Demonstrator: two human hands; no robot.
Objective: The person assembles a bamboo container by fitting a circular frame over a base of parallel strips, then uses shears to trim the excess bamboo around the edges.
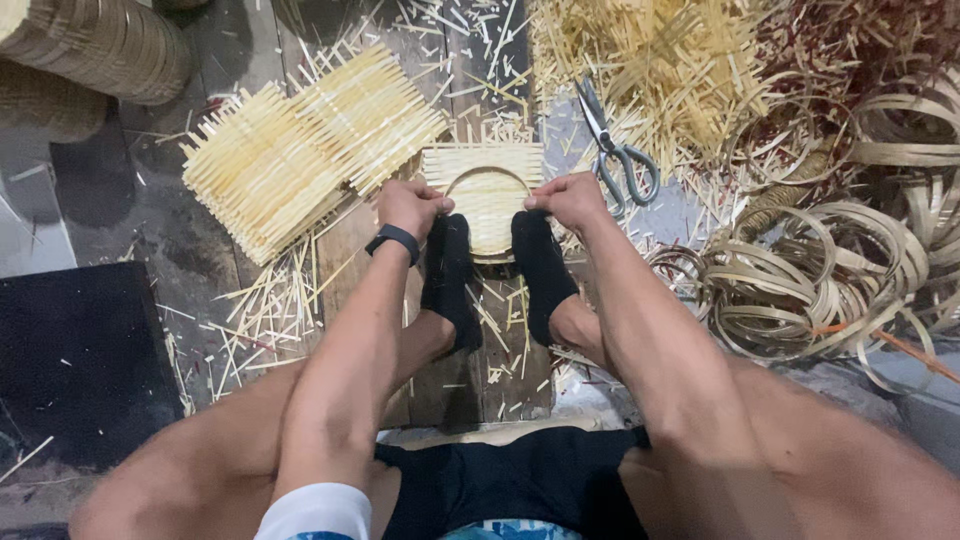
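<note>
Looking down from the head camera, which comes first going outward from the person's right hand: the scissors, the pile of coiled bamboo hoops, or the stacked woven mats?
From the right hand:
1. Scissors, just beyond it, to the right.
2. Coiled bamboo hoops, farther right on the floor.
3. Stacked woven mats, across on the left, past the left hand.

No packages, labels, signs or screens in view. Nothing printed or boxed anywhere on the floor.
</note>
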